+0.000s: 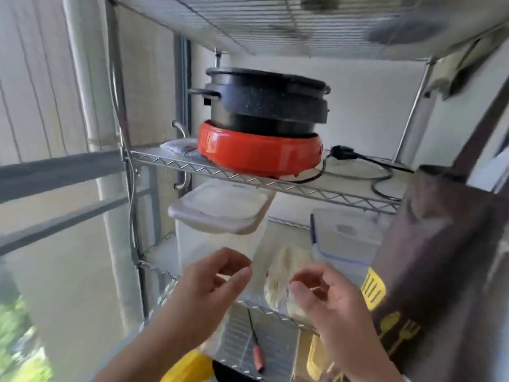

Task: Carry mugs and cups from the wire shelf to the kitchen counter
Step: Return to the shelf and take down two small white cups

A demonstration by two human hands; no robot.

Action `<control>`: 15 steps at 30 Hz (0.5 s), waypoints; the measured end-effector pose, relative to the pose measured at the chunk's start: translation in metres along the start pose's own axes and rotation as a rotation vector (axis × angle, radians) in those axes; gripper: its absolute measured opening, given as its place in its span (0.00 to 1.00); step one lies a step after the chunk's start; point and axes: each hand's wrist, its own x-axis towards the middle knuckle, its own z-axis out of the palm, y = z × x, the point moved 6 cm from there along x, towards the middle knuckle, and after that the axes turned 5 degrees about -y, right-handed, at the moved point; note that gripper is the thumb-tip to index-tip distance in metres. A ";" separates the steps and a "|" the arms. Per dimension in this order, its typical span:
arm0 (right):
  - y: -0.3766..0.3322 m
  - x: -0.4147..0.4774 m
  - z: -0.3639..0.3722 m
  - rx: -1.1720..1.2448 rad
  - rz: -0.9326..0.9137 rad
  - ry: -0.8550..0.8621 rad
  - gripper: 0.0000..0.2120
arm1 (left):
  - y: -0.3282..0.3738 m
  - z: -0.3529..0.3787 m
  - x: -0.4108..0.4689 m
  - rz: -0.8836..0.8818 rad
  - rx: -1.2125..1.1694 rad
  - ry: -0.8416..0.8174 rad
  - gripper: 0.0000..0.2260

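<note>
I face a chrome wire shelf (264,183) with several tiers. No mug or cup shows in this blurred frame. My left hand (212,282) is raised before the lower tier, fingers loosely curled and apart, holding nothing. My right hand (322,293) hovers beside it at the same height, fingers also curled and empty. Both hands are in front of a tall clear container (220,238) with a beige lid and a clear bag of pale food (283,274).
A black pot (264,97) sits on a red electric base (259,153) on the middle tier, its black cord (369,164) trailing right. A blue-clipped clear box (344,238) stands lower right. A brown bag (440,257) hangs at right. A screwdriver (256,346) lies below. Windows are at left.
</note>
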 end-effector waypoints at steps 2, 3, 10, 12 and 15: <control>-0.023 0.020 -0.016 -0.040 -0.085 0.033 0.05 | 0.023 -0.002 0.028 0.103 0.013 0.009 0.04; -0.035 0.029 -0.023 -0.071 -0.135 0.052 0.05 | 0.036 -0.002 0.040 0.154 0.017 0.014 0.06; -0.119 0.079 -0.064 -0.213 -0.419 0.218 0.07 | 0.127 -0.014 0.103 0.482 0.051 0.041 0.09; -0.143 0.091 -0.074 -0.244 -0.481 0.248 0.07 | 0.153 -0.020 0.116 0.548 0.064 0.039 0.09; -0.178 0.107 -0.086 -0.293 -0.570 0.270 0.05 | 0.188 -0.030 0.136 0.611 0.101 0.051 0.09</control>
